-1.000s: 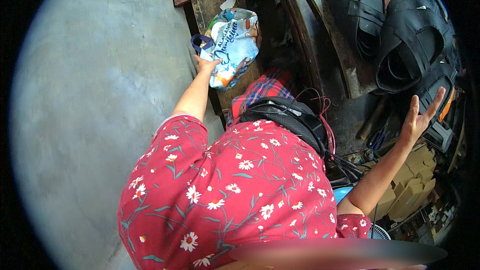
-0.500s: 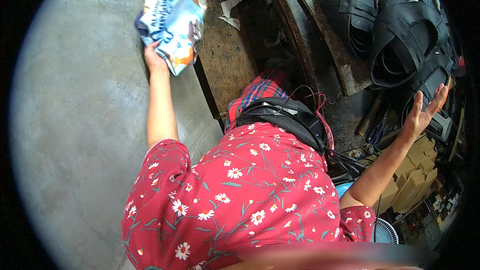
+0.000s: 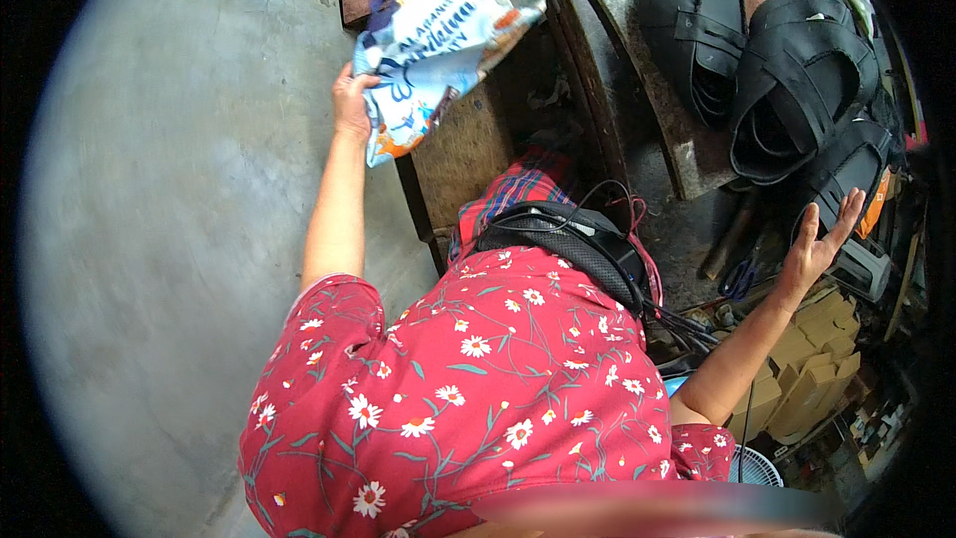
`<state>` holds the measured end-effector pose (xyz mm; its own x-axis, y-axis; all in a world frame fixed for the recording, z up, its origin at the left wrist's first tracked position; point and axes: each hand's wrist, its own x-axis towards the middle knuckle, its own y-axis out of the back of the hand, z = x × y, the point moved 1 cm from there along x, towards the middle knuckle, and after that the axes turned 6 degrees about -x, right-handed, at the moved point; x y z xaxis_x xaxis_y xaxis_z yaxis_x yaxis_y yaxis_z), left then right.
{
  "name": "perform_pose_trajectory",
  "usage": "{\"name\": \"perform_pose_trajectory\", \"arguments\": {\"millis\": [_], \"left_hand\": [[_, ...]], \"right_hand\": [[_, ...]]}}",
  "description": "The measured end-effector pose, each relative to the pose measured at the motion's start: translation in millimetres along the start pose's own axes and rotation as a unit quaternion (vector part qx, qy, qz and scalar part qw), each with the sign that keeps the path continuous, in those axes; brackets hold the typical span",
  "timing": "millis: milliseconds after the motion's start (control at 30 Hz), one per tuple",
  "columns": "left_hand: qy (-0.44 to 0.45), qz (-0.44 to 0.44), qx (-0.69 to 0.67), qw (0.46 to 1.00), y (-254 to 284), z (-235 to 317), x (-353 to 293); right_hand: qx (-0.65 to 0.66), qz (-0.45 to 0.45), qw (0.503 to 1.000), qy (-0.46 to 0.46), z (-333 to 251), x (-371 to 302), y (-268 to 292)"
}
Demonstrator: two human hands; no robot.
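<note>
Out to the left, my left hand [image 3: 353, 102] is closed on one edge of a limp printed sheet [image 3: 438, 50]. It is light blue and white, with dark lettering and orange patches; whether it is cloth or a plastic bag I cannot tell. The sheet hangs up and to the right of the hand, over a wooden bench. Over on the right, my right hand [image 3: 819, 244] is raised with fingers spread and holds nothing. Nearest to it are black strappy shoe uppers [image 3: 802, 80], stacked in a pile.
A dark-edged worktable [image 3: 687, 159] carries the shoe uppers. Below it lie blue-handled scissors [image 3: 739, 279]. Cardboard pieces [image 3: 812, 369] are stacked at the right. The wooden bench [image 3: 463, 154] stands beside the grey concrete floor [image 3: 179, 239]. A black waist pack [image 3: 558, 234] with cables rests at my waist.
My left hand has swung the printed sheet to the right, and its printed face now shows more spread out. My right hand has shifted slightly down and left, still open.
</note>
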<state>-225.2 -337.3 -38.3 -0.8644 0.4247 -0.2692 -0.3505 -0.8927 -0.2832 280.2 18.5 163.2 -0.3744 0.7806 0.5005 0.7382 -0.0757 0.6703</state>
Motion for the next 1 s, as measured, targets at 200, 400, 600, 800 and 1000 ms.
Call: {"name": "perform_pose_trajectory", "arguments": {"millis": [200, 400, 600, 800, 1000], "left_hand": [[0.024, 0.008, 0.081, 0.996, 36, -87, -3], [0.205, 0.086, 0.528, 0.820, 108, -158, -3], [0.163, 0.218, 0.633, 0.725, 61, -132, -17], [-0.267, -0.022, 0.622, 0.736, -140, -42, -18], [-0.566, -0.409, 0.350, 0.625, -401, 22, -90]], "right_hand": [[0.005, -0.011, 1.000, 0.016, -9, 4, -8], [-0.076, -0.016, 0.996, 0.036, -24, 12, -7], [-0.148, -0.061, 0.980, 0.122, -46, 7, -14], [-0.092, -0.041, 0.994, 0.049, -27, 21, -31], [-0.097, -0.037, 0.987, 0.121, 24, 87, -64]]}}
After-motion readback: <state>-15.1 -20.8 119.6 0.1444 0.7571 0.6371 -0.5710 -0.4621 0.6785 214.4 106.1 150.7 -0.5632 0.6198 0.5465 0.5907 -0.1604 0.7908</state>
